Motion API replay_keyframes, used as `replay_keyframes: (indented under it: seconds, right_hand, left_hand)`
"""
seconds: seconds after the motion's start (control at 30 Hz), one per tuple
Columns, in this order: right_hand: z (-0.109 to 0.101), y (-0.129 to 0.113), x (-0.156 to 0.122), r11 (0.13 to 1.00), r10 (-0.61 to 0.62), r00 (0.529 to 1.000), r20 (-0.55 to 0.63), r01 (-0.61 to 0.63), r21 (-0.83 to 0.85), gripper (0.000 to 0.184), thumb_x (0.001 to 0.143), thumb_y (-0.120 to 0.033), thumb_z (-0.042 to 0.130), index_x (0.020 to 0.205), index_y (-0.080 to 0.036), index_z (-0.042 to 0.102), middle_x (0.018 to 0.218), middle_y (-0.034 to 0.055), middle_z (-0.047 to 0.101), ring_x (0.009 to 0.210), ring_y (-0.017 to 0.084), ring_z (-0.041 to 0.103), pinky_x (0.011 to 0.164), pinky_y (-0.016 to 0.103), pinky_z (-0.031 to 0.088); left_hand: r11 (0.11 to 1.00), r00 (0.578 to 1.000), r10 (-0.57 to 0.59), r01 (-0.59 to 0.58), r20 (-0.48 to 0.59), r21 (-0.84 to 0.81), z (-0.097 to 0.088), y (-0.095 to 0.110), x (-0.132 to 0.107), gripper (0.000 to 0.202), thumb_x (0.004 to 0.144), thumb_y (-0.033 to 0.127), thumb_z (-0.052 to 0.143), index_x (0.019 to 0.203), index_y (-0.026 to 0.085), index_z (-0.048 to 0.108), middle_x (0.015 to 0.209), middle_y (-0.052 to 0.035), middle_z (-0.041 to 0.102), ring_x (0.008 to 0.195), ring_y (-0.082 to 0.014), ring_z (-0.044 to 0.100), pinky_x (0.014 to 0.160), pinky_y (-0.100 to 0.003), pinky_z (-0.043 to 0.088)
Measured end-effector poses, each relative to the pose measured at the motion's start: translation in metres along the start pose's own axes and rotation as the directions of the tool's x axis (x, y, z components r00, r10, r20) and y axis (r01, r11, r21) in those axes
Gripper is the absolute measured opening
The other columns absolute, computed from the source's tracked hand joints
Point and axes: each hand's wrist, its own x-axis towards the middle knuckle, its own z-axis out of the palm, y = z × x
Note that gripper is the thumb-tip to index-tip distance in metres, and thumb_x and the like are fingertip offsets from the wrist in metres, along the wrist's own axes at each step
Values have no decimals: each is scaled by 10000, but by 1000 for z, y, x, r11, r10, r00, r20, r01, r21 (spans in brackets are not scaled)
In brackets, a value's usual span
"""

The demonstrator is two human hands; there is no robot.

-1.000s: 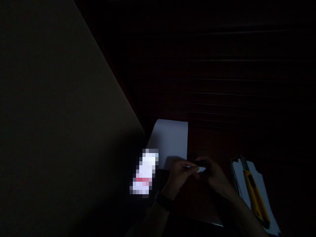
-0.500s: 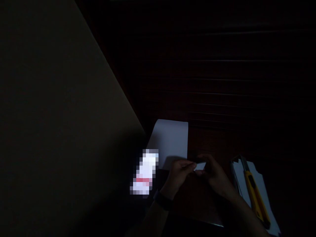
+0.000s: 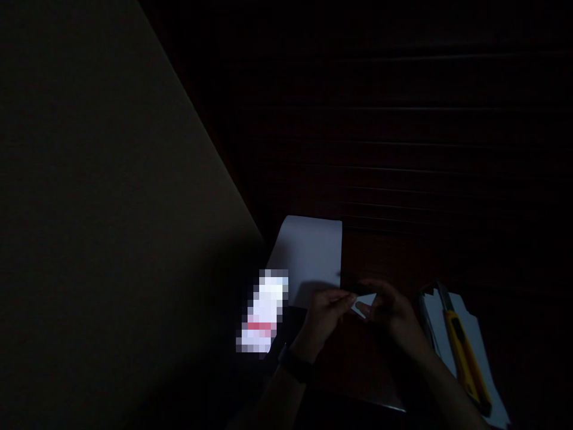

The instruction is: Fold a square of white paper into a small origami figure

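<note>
Head camera: the small white piece has just tipped its face toward me; a second ago it showed as little more than a thin sliver, and now a broad pointed patch of white is in sight, so I judge it is being turned or opened out in place rather than carried off. Taking the large white sheet as my landmark, the piece is held just off its near right corner, above the dark tabletop. My left hand, beside the sheet's near edge, pinches the left end of the piece between thumb and forefinger. My right hand, farther right of the sheet, lays its thumb across the face while the forefinger arches above; in this dimness I cannot tell whether those fingers are squeezed together on it. The piece looks flat and thin like paper, plain, with crisp slanting edges and a sharp upper right corner; any crease is too small to make out. A bright, blurred-out screen overlaps the sheet's near left side, and well to the sheet's right a yellow cutter lies on some white papers.
</note>
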Motion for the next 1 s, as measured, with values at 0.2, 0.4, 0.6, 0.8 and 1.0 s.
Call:
replay_keyframes:
  seconds: [0.2,0.4,0.6,0.8,1.0]
  right_hand:
    - [-8,-2,3,999,-1,999,-45,-1,-41,401,749,-350,627,1124,-244,531,687,-7,626,631,179,580,584,282,439]
    - [-5,8,2,989,73,992,-99,-59,136,293,702,-291,680,968,-214,586,565,-54,510,486,115,472,447,220,345]
    - [-5,4,3,979,48,998,-27,-42,200,206,767,-279,630,965,-222,614,622,-35,564,562,125,531,542,240,411]
    - [-17,-10,1,1000,-11,980,197,5,30,219,722,-306,677,930,-238,689,948,39,685,903,235,610,819,355,450]
    - [-17,-9,1,999,-37,977,209,32,27,284,685,-314,710,959,-239,699,977,51,685,924,249,609,820,372,458]
  left_hand:
    - [996,991,-69,62,112,66,-8,7,-1,301,746,405,606,797,130,716,626,-35,625,532,-104,484,495,-214,338]
    - [998,996,-64,64,56,1,-6,14,-3,257,692,299,674,895,147,713,711,-52,654,550,-100,488,493,-210,339]
    - [1000,996,-29,29,90,-5,-12,12,-2,291,722,313,653,958,146,685,729,-46,641,563,-94,494,510,-209,355]
    - [997,986,-78,81,146,-11,-13,13,-3,352,745,405,620,964,133,665,779,-56,653,590,-107,565,515,-208,386]
    - [991,976,-123,131,178,-35,-13,9,-2,398,797,464,533,959,116,639,717,-62,657,560,-129,616,493,-205,388]
